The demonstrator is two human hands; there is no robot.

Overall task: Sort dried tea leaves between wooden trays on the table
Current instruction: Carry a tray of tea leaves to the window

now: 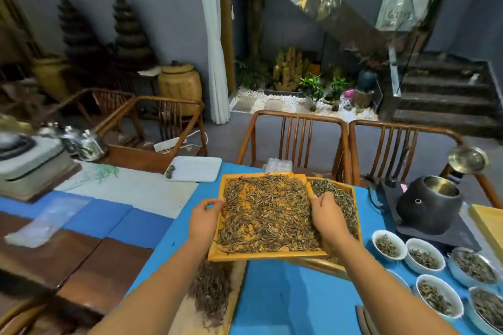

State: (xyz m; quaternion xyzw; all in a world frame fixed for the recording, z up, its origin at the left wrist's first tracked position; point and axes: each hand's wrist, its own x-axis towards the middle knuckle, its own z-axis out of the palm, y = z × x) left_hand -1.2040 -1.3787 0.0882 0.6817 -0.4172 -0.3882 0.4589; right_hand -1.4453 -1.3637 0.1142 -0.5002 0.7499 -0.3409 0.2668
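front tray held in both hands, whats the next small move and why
Probably tip the front tray gently rightward. Left hand and right hand grip its side edges, it overlaps the second tray beneath, and its tea leaves lie spread across it.

Orange wooden tray point(268, 255) spread with brown dried tea leaves point(265, 212), overlapping a second tray point(351, 190) of greener leaves point(343, 200), third tray point(234, 294) with dark leaf pile point(211, 291) below
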